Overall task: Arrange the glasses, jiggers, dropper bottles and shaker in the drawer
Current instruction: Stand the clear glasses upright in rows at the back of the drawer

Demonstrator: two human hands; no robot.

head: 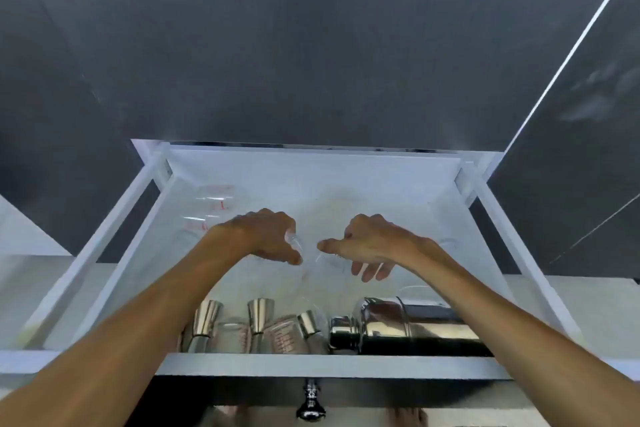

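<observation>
The white drawer (311,163) stands pulled out below me. Along its front edge lie a chrome shaker (408,326) on its side, three steel jiggers (261,317), and small clear measuring glasses with red marks (285,336). Larger clear glasses with red print (214,204) sit at the back left. My left hand (259,236) curls over a clear glass (298,244) in the drawer's middle. My right hand (367,243) hovers beside it with thumb and fingers apart, next to another faint clear glass (329,262). The glass is hard to make out against the white floor.
Dark cabinet fronts rise behind the drawer. A chrome knob (311,402) hangs under the drawer's front panel (329,366). Pale floor shows left and right. The back right of the drawer floor (398,191) is bare white.
</observation>
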